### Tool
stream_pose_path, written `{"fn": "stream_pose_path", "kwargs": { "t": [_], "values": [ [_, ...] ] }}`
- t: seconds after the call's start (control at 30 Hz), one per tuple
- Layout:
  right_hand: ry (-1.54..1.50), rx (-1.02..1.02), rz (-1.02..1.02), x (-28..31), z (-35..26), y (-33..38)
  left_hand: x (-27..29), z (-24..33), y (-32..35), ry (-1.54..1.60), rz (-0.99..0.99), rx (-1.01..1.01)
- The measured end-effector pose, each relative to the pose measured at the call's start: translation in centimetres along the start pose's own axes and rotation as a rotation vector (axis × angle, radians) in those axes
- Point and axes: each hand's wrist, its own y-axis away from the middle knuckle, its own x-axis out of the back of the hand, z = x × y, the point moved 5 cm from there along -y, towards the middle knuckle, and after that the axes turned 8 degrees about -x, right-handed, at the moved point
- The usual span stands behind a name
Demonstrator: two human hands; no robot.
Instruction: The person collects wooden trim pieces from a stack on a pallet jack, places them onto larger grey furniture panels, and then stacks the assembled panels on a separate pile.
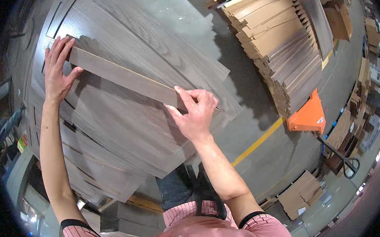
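A long narrow grey wood-grain strip (122, 75) is held above a large grey wood-grain door panel (151, 41). My left hand (57, 72) grips the strip's left end, fingers spread over its top edge and thumb beneath. My right hand (195, 112) pinches the strip's right end, fingers curled over it. The strip runs slanted from upper left to lower right across the panel. Under the panel lie more grey boards (94, 164) in a stack.
A tall pile of brown and grey boards (283, 45) stands at the upper right. An orange pallet jack (308, 115) sits beside it by a yellow floor line (259, 142). Flat cardboard sheets (301, 194) lie at the lower right. More grey boards (130, 222) are near my knees.
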Motion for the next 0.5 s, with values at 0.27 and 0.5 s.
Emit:
{"fn": "stream_pose_path", "kwargs": {
  "t": [0.27,0.5],
  "values": [
    [0.079,-0.005,0.032,0.0,-2.5,0.0,0.0,-1.5,-0.4,0.142,-0.013,0.023],
    [0.105,0.013,0.025,-0.5,-1.6,0.9,-1.5,-1.6,0.0,0.196,0.044,0.051]
  ]
}}
